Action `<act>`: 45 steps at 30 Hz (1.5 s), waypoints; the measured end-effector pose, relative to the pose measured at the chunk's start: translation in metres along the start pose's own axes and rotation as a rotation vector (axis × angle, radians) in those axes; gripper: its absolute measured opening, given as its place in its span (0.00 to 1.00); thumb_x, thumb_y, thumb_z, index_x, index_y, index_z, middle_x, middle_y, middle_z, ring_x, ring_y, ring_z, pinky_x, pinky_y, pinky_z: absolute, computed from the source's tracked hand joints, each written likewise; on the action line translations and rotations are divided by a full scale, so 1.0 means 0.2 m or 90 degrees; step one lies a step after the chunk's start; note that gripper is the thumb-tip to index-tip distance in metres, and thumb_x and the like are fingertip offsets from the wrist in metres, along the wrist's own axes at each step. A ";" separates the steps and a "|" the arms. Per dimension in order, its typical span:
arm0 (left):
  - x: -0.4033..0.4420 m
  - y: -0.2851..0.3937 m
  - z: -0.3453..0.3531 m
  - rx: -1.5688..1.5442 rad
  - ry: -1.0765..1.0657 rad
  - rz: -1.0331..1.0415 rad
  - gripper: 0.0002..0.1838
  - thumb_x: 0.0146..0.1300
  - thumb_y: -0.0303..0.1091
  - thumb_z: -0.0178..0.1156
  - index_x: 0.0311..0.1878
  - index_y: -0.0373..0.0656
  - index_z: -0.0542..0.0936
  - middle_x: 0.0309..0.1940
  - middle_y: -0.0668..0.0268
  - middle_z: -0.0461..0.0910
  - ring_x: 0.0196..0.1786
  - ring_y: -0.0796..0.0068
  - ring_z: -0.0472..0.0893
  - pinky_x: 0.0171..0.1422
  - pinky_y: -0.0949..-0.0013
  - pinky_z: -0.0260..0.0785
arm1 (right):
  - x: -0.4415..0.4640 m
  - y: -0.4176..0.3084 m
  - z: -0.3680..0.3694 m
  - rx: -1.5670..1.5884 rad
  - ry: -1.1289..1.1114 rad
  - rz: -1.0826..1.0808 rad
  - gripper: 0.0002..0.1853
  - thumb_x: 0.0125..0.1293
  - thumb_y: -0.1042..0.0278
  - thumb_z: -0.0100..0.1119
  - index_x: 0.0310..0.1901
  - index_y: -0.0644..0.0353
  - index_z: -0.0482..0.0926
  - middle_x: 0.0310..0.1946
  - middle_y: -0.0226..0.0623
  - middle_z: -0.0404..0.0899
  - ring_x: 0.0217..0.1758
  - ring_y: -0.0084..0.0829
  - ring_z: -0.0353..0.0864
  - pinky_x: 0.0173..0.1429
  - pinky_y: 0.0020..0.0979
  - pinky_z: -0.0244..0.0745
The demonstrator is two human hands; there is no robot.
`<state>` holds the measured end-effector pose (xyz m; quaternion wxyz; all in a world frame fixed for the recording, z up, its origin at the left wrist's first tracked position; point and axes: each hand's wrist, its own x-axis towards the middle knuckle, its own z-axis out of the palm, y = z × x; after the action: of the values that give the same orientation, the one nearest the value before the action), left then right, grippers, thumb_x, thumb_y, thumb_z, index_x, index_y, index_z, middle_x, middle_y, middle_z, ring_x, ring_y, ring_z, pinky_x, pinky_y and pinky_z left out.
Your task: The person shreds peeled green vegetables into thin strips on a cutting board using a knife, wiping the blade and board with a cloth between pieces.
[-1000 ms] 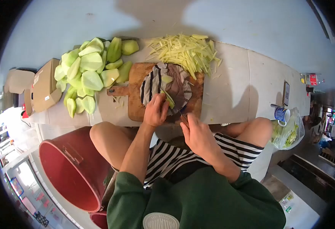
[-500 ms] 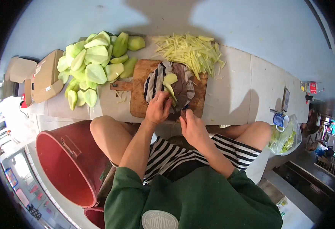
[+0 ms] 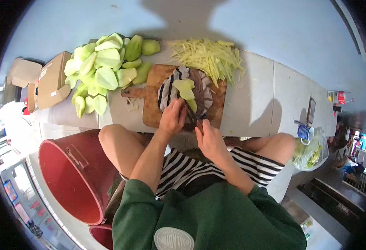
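My right hand [image 3: 211, 139] is closed round the handle of a knife [image 3: 199, 123], whose dark blade points toward my left hand. My left hand [image 3: 172, 118] has its fingers curled on a piece of peeled green fruit, perhaps unripe mango, at the blade; the fingers partly hide it. Flat pale green slices [image 3: 184, 88] lie just beyond my fingertips, on a crumpled striped and brown cloth [image 3: 199, 85]. That cloth rests on a wooden cutting board [image 3: 151, 112] in front of my lap.
Peeled green fruit pieces [image 3: 106, 78] are heaped at the left, beside an open cardboard box [image 3: 53, 79]. Thin strips [image 3: 208, 58] pile behind the board. A red bin [image 3: 70, 179] stands at lower left. At right are a blue mug [image 3: 305, 132], a phone [image 3: 312, 110] and a plastic bag [image 3: 312, 156].
The slices beyond my left hand have shifted and now lie flatter and more spread on the cloth. More of the knife blade shows between my hands, which have barely moved.
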<state>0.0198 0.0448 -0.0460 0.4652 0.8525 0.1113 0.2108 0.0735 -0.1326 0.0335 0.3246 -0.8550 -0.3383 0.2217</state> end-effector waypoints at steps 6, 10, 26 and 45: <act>0.01 0.01 0.00 -0.001 0.012 -0.001 0.11 0.68 0.26 0.61 0.51 0.39 0.74 0.39 0.51 0.78 0.41 0.44 0.81 0.43 0.51 0.73 | 0.00 -0.04 -0.08 0.039 -0.003 0.021 0.13 0.75 0.65 0.56 0.43 0.68 0.66 0.30 0.63 0.79 0.36 0.67 0.80 0.38 0.59 0.75; 0.00 -0.01 0.03 0.016 0.010 -0.046 0.11 0.67 0.28 0.64 0.50 0.40 0.76 0.39 0.53 0.78 0.39 0.47 0.82 0.43 0.53 0.74 | -0.03 -0.08 -0.16 0.056 0.020 0.025 0.13 0.75 0.64 0.56 0.43 0.67 0.67 0.29 0.63 0.80 0.37 0.68 0.80 0.39 0.59 0.74; 0.05 0.18 0.03 0.289 0.068 0.040 0.31 0.52 0.47 0.77 0.57 0.47 0.78 0.52 0.60 0.74 0.51 0.56 0.76 0.54 0.55 0.71 | -0.08 0.09 -0.33 0.114 0.120 0.023 0.17 0.73 0.61 0.61 0.47 0.70 0.74 0.29 0.58 0.80 0.32 0.59 0.82 0.37 0.49 0.73; 0.12 0.07 0.09 0.403 -0.136 0.128 0.34 0.58 0.59 0.68 0.64 0.52 0.77 0.66 0.56 0.69 0.69 0.50 0.66 0.72 0.43 0.55 | -0.13 0.21 -0.35 0.094 0.137 0.089 0.17 0.68 0.67 0.65 0.52 0.69 0.75 0.35 0.57 0.83 0.39 0.58 0.85 0.45 0.46 0.78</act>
<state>0.0493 0.0339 -0.0370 0.1633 0.9785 0.0370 0.1202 0.1166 -0.2044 0.0569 0.4049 -0.8690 -0.2240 0.1750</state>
